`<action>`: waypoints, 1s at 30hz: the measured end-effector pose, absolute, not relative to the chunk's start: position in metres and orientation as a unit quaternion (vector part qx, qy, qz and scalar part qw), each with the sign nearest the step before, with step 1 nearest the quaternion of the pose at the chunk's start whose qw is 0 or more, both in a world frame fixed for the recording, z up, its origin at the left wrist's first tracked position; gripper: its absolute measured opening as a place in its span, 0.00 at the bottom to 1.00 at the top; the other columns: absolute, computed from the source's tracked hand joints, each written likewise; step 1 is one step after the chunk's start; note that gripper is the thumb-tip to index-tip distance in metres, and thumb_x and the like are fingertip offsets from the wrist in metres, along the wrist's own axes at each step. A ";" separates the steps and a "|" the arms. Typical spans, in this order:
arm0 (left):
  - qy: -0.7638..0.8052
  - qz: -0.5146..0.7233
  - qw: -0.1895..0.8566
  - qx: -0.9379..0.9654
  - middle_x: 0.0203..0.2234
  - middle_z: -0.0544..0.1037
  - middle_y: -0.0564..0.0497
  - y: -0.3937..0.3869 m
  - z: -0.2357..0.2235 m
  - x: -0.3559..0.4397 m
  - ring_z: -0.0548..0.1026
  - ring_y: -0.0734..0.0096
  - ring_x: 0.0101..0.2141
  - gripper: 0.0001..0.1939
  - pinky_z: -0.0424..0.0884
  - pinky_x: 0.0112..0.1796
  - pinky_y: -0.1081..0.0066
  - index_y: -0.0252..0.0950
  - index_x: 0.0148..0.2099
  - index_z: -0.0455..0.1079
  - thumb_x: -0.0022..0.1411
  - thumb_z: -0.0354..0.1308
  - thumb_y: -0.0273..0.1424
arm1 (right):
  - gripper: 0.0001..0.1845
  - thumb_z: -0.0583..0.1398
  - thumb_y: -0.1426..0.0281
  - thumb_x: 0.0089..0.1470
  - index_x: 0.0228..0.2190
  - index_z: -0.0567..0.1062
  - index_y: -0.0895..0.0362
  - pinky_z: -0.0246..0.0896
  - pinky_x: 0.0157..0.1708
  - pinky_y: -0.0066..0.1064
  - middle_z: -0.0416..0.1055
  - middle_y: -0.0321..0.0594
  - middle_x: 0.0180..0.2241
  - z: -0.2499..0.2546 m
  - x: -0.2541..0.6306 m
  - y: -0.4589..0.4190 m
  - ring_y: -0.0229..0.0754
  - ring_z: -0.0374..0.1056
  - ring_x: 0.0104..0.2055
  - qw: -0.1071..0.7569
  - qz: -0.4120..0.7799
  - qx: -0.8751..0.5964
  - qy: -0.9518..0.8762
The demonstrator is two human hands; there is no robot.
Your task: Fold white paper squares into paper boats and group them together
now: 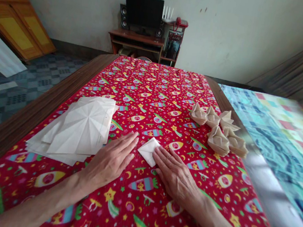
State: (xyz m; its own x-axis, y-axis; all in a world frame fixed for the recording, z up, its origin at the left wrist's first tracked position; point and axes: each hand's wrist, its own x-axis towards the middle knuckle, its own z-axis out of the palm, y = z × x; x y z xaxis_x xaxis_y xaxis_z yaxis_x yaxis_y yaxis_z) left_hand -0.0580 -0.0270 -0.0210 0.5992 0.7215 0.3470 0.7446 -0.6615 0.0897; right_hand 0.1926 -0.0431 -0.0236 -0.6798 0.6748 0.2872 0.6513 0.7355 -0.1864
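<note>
A small folded white paper (149, 150) lies on the red patterned tablecloth (154, 91) in front of me. My right hand (175, 172) lies flat with fingers stretched out, its fingertips pressing on the paper's right edge. My left hand (113, 159) rests flat and open on the cloth, fingertips just left of the paper and apparently not touching it. Neither hand grips anything.
A stack of creased white paper sheets (77, 129) lies to the left. Several folded beige paper flowers (218, 131) sit at the right. The wooden table edge (10, 126) runs along the left. A desk with a monitor (142, 11) stands by the far wall.
</note>
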 end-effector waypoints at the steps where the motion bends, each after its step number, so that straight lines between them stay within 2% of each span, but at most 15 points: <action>1: -0.398 -0.172 0.032 -0.900 0.63 0.57 0.43 -0.027 -0.020 -0.055 0.56 0.63 0.62 0.24 0.58 0.60 0.61 0.28 0.64 0.53 0.68 0.43 0.29 | 0.24 0.49 0.72 0.63 0.59 0.60 0.60 0.48 0.63 0.47 0.59 0.47 0.59 -0.024 0.192 -0.043 0.46 0.50 0.64 0.174 0.033 -0.362 -0.915; 5: -0.367 -0.134 0.012 -0.920 0.63 0.57 0.48 -0.029 -0.017 -0.044 0.54 0.62 0.63 0.23 0.56 0.60 0.57 0.33 0.64 0.55 0.68 0.44 0.30 | 0.24 0.49 0.73 0.63 0.60 0.59 0.59 0.50 0.62 0.47 0.61 0.47 0.58 -0.024 0.192 -0.043 0.46 0.51 0.63 0.186 0.034 -0.364 -0.912; 11: -0.381 -0.160 0.005 -0.911 0.59 0.65 0.48 -0.026 -0.022 -0.051 0.61 0.61 0.59 0.20 0.60 0.58 0.57 0.33 0.59 0.62 0.67 0.45 0.28 | 0.23 0.48 0.76 0.61 0.57 0.64 0.60 0.56 0.59 0.43 0.67 0.49 0.54 -0.027 0.196 -0.040 0.44 0.59 0.59 0.223 0.059 -0.384 -0.894; 16: -0.409 -0.239 -0.015 -0.880 0.44 0.76 0.45 -0.017 -0.021 -0.045 0.70 0.64 0.47 0.13 0.69 0.48 0.63 0.33 0.46 0.71 0.68 0.45 0.27 | 0.22 0.49 0.78 0.58 0.53 0.67 0.57 0.61 0.54 0.40 0.71 0.46 0.50 -0.031 0.197 -0.037 0.43 0.64 0.55 0.256 0.050 -0.385 -0.885; 20: -0.478 -0.202 -0.021 -0.854 0.33 0.72 0.46 -0.009 -0.015 -0.028 0.70 0.62 0.38 0.11 0.70 0.40 0.62 0.34 0.36 0.68 0.67 0.47 0.31 | 0.20 0.49 0.78 0.60 0.51 0.69 0.55 0.62 0.49 0.38 0.72 0.46 0.49 -0.029 0.193 -0.038 0.43 0.66 0.53 0.251 0.044 -0.410 -0.876; 26: -0.492 -0.211 -0.071 -0.842 0.28 0.71 0.50 0.003 -0.022 -0.018 0.70 0.67 0.32 0.10 0.68 0.35 0.68 0.36 0.29 0.64 0.64 0.51 0.31 | 0.13 0.52 0.70 0.62 0.46 0.71 0.54 0.57 0.41 0.36 0.75 0.44 0.42 -0.017 0.185 -0.037 0.42 0.70 0.43 0.251 0.033 -0.465 -0.848; 30: -0.475 -0.257 -0.141 -0.830 0.24 0.70 0.53 0.008 -0.020 -0.012 0.70 0.72 0.27 0.12 0.65 0.30 0.72 0.37 0.28 0.64 0.64 0.49 0.31 | 0.18 0.56 0.62 0.60 0.49 0.70 0.57 0.54 0.40 0.36 0.77 0.43 0.33 -0.004 0.174 -0.035 0.44 0.71 0.37 0.220 0.003 -0.476 -0.852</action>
State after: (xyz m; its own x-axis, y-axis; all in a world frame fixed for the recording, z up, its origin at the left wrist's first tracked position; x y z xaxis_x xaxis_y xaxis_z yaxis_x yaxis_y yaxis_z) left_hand -0.0123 0.0082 -0.0205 0.4160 0.8610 0.2927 0.7165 -0.5085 0.4775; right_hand 0.1737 -0.0351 -0.0037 -0.4506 0.8119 0.3712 0.8089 0.5472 -0.2149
